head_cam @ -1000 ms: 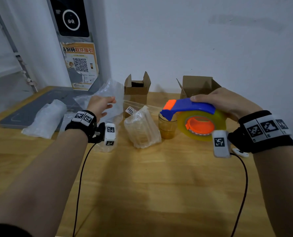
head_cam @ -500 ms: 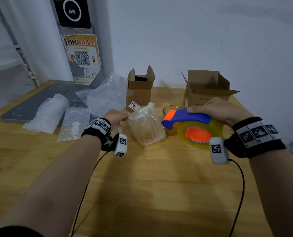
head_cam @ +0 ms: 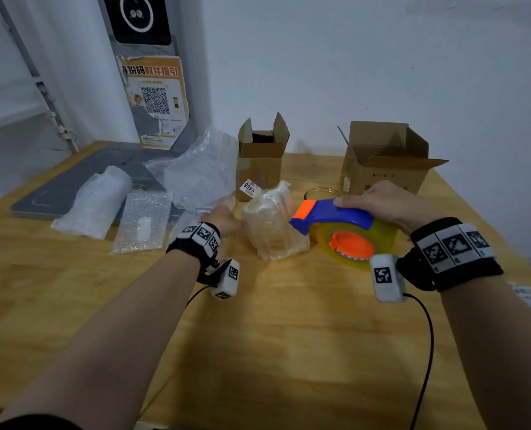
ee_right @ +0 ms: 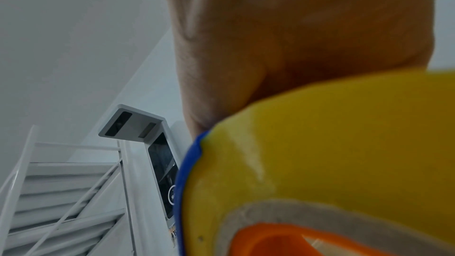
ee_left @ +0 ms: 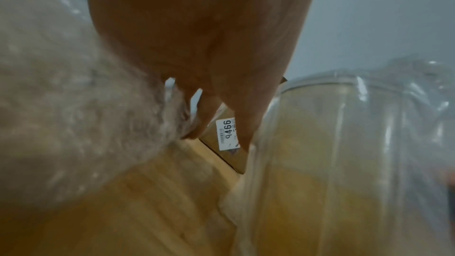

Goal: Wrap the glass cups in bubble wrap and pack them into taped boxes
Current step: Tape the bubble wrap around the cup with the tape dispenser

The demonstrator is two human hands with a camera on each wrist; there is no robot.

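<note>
Blue tape dispenser (head_cam: 335,218) (gripped from above) in right hand (head_cam: 382,201); table edge (head_cam: 487,231) near.

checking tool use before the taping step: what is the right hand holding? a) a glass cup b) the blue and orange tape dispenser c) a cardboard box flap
b: the right hand grips the tape dispenser by its blue handle, beside the wrapped cup.

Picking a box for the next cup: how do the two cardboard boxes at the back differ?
The left box is narrow and tall; the right box is wider and squatter. The left box's flaps stand upright, while the right box has one flap folded out sideways. The left box carries a white numbered label; the right box shows dark print. Both are brown, open-topped, and unsealed on the wooden table.
</note>
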